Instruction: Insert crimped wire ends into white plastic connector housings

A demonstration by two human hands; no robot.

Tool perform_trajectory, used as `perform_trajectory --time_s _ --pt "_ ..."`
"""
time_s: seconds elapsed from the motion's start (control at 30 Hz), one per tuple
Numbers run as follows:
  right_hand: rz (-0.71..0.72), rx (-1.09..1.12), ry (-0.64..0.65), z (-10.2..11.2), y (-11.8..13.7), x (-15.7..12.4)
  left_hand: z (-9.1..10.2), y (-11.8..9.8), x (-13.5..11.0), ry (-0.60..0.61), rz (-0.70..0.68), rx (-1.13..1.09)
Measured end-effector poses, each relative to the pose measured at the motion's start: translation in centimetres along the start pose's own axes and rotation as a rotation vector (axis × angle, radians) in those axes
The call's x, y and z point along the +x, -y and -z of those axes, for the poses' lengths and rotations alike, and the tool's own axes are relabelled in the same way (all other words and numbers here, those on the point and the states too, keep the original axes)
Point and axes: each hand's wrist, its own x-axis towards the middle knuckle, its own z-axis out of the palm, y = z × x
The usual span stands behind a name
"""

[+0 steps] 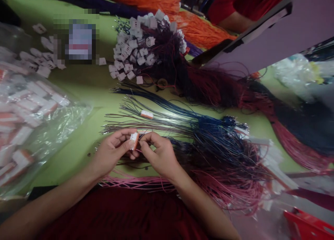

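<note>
Between the thumb and fingers of my left hand [112, 147] is a small white and orange connector housing [134, 141], its orange side facing right. Close against that side, my right hand [158, 151] pinches a thin wire, whose end is hidden by the fingers. Under and beyond both hands, blue wires [161, 102] and brown wires [156, 126] lie fanned out with their terminal tips to the left. A second connector housing [146, 114] rests on the brown wires. Nearest my body runs a bundle of pink wires [141, 182].
A clear plastic bag [33, 121] of white and orange housings lies at left. Wires with white connectors [133, 48] are heaped at the back. A pale purple panel [271, 34] stands at right, with a co-worker's red sleeve [224, 6] behind it. Orange wires [156, 1] line the far edge.
</note>
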Motion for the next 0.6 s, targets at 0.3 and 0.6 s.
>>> perform_trajectory --time_s 0.3,0.6 --pt "-0.003 -0.067 0.011 -0.1 0.5 -0.1 -0.2 -0.2 -0.1 -0.073 -0.009 -0.05" --pt "0.044 -1.111 -0.332 4.4 -2.6 9.1 -0.1 0.0 0.0 -0.083 0.067 -0.03"
